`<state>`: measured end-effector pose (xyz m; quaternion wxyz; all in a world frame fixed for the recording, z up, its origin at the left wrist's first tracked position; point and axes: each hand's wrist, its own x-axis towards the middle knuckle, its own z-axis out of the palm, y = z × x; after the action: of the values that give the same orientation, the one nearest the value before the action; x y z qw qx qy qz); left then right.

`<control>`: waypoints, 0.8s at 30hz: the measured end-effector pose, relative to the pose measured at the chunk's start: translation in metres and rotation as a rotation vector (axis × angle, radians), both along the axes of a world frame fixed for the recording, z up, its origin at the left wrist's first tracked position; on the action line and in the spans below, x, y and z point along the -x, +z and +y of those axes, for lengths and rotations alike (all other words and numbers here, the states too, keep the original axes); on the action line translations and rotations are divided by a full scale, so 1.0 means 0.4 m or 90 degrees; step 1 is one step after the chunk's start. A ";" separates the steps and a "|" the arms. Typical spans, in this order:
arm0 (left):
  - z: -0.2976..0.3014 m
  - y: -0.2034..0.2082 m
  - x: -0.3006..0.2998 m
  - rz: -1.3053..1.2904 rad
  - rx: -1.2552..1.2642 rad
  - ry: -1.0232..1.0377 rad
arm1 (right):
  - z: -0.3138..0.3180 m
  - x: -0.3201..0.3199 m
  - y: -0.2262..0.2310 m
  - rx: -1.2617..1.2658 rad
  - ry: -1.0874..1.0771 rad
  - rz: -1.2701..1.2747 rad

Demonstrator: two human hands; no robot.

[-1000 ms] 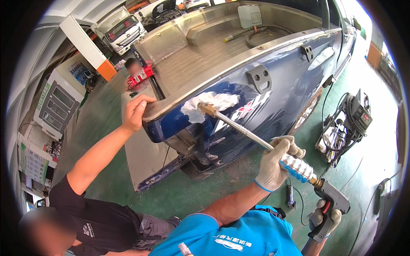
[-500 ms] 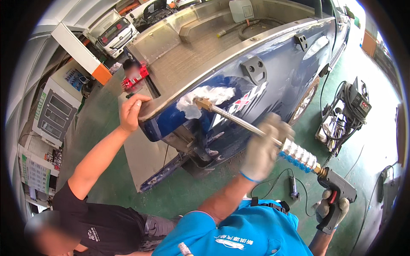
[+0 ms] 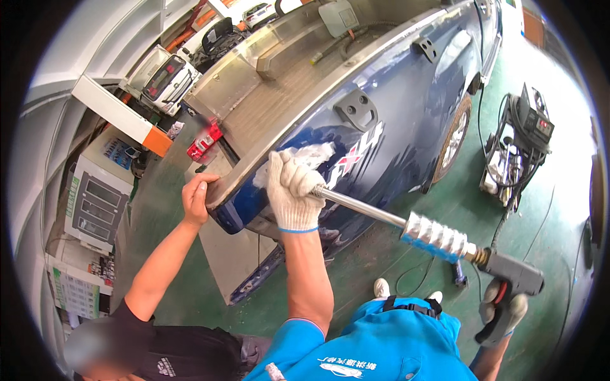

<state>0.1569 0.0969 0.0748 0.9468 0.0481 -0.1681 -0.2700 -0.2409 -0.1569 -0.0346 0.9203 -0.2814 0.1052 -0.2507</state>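
A slide-hammer dent puller with a long metal rod, a ribbed silver-and-blue sleeve and a dark pistol grip spans the view. My gloved left hand wraps round the rod's front end, close against the blue pickup's side panel, and hides the tip. At the lower right, my gloved right hand grips the pistol handle beside its red trigger. Behind my left hand, a pale sanded patch shows on the blue paint. Whether the tip touches the panel I cannot tell.
To the left, a co-worker's bare hand rests on the truck bed's corner. A cable-draped machine on a cart stands at right. A corded power tool lies on the green floor. Another person in red is beyond the tailgate.
My left hand has moved left along the rod, from near the ribbed sleeve to the front end, covering the tip. My right hand keeps its hold on the handle.
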 end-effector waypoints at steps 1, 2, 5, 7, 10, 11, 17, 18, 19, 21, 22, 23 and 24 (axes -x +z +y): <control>0.015 0.019 0.026 0.040 -0.099 0.064 | -0.008 0.002 -0.004 -0.086 0.037 -0.015; 0.013 0.030 0.043 0.057 -0.169 0.114 | -0.017 0.000 -0.018 -0.114 0.058 -0.040; -0.019 0.025 0.132 0.058 -0.318 0.251 | -0.010 0.023 -0.064 -0.186 0.057 -0.054; -0.091 -0.033 0.141 0.096 -0.362 0.202 | -0.007 0.021 -0.065 -0.197 0.035 -0.037; -0.094 -0.116 0.176 0.079 -0.361 0.151 | 0.005 0.040 -0.118 -0.152 0.036 -0.006; -0.088 -0.132 0.175 0.088 -0.366 0.152 | 0.011 0.034 -0.118 -0.153 0.032 -0.004; -0.101 -0.124 0.157 0.024 -0.409 0.168 | 0.013 0.017 -0.150 -0.186 0.029 -0.014; -0.102 -0.120 0.151 0.017 -0.411 0.167 | 0.010 0.016 -0.156 -0.188 0.046 -0.020; -0.103 -0.117 0.146 0.009 -0.411 0.168 | 0.006 0.012 -0.158 -0.190 0.065 -0.026; -0.098 -0.116 0.142 0.006 -0.412 0.172 | 0.005 0.005 -0.157 -0.199 0.081 -0.026; -0.102 -0.116 0.140 0.006 -0.411 0.171 | 0.007 0.004 -0.149 -0.204 0.071 -0.020; -0.105 -0.116 0.137 0.005 -0.411 0.169 | 0.008 0.002 -0.145 -0.209 0.062 -0.014; -0.108 -0.114 0.137 0.005 -0.415 0.172 | 0.007 0.002 -0.148 -0.208 0.063 -0.014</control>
<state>0.1022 0.0538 0.0292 0.9096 0.3682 -0.0613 -0.1823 -0.2418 -0.1540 -0.0938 0.9660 -0.1301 0.1202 -0.1881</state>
